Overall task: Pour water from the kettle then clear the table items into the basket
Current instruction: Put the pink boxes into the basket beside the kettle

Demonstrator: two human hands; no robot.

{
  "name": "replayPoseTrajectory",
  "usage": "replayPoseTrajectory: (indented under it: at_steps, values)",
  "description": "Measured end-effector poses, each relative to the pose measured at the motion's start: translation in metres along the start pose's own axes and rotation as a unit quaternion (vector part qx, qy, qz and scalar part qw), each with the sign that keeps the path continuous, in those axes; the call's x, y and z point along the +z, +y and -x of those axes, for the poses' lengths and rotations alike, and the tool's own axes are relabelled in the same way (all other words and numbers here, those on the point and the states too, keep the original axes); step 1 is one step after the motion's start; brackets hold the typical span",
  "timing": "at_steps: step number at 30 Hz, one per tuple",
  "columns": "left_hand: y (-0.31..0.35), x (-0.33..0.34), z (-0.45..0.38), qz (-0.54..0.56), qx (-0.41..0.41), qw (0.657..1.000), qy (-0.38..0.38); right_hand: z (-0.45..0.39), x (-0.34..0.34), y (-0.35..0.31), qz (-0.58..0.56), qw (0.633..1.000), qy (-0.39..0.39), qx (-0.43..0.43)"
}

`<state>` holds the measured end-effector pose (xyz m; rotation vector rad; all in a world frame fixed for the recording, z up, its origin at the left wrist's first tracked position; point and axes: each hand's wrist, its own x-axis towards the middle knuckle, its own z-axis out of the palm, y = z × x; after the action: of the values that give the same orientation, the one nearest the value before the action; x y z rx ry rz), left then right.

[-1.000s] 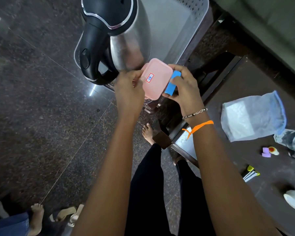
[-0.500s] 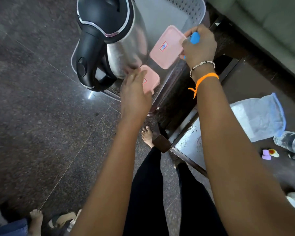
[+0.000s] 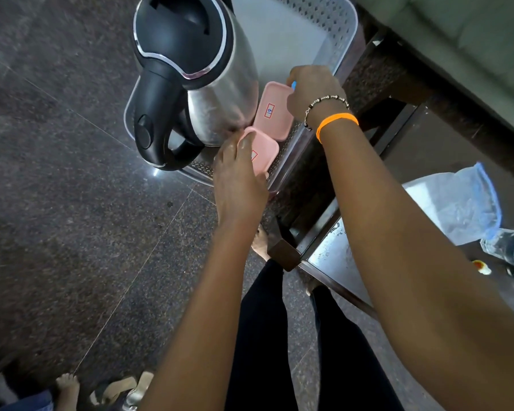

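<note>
A steel kettle [image 3: 220, 93] with a black lid and handle stands in the near-left part of a clear perforated basket [image 3: 343, 40]. Two pink lidded boxes lie in the basket beside it. My left hand [image 3: 238, 176] rests on the nearer pink box [image 3: 264, 154], fingers over its edge. My right hand [image 3: 312, 90] holds the farther pink box [image 3: 275, 109] at its far end, with a blue piece [image 3: 293, 84] pinched in the fingers. Both boxes sit low against the basket's right wall.
The basket stands on a dark wooden stool above a polished stone floor. To the right a low table [image 3: 333, 256] carries a clear plastic bag [image 3: 457, 206], a plastic bottle [image 3: 508, 247] and a small yellow-orange item [image 3: 482, 266]. Another person's feet show at bottom left.
My right hand has lowered the farther pink box down into the basket beside the kettle. My left hand has stayed on the nearer box, pressing it down.
</note>
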<state>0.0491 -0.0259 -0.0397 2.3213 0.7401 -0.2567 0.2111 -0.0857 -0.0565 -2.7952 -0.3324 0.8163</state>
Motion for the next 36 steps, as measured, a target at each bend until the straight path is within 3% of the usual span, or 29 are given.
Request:
replayPoseTrajectory:
  at_steps: [4,8,17,20,27,31,36]
  values:
    - [0.005,-0.001,-0.001,0.016,0.033,0.999,0.028,-0.007,0.002,0.002,-0.024,0.999,0.031,-0.029]
    - [0.011,0.003,-0.005,-0.01,0.052,0.999,0.005,-0.024,0.002,0.003,-0.004,0.995,0.058,-0.079]
    - [0.012,0.011,-0.009,-0.028,0.061,0.998,-0.001,-0.044,0.007,0.007,0.056,0.993,-0.023,-0.104]
    - [0.016,0.009,-0.006,0.008,0.07,0.997,0.027,-0.033,0.006,0.006,0.011,0.995,-0.011,-0.1]
    - [0.039,0.008,0.013,0.135,0.076,0.984,0.089,0.049,0.002,0.031,-0.217,0.96,0.149,-0.093]
    - [0.063,0.031,0.042,0.169,0.085,0.981,0.044,0.118,0.011,0.078,-0.3,0.935,0.183,-0.04]
    - [0.075,0.083,0.095,0.144,0.029,0.988,-0.051,0.198,0.04,0.166,-0.349,0.917,0.176,0.084]
